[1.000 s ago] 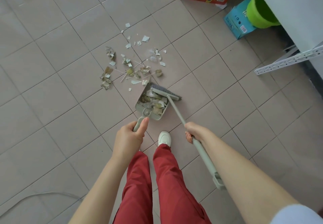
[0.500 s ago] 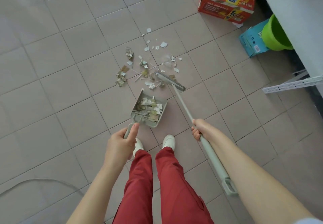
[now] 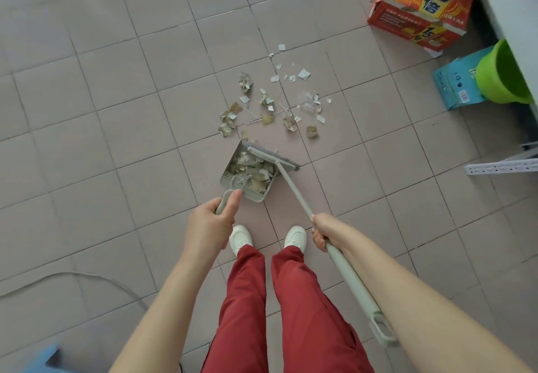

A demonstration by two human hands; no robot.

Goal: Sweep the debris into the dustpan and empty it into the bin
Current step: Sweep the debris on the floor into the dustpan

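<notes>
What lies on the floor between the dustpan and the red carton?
Head view: between the dustpan and the red carton, scattered debris, paper scraps and crumpled bits, lies on the tiles, just beyond the broom.

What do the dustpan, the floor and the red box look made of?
The dustpan: likely plastic, matte grey-green, moulded comb teeth at its back. The floor: seemingly ceramic tiles, pinkish, slightly glossy, grout lines. The red box: printed cardboard, crumpled edges.

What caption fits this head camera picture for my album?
Left hand holds the part-filled dustpan; right hand holds the broom at its mouth, scraps ahead on the tiles.
</notes>
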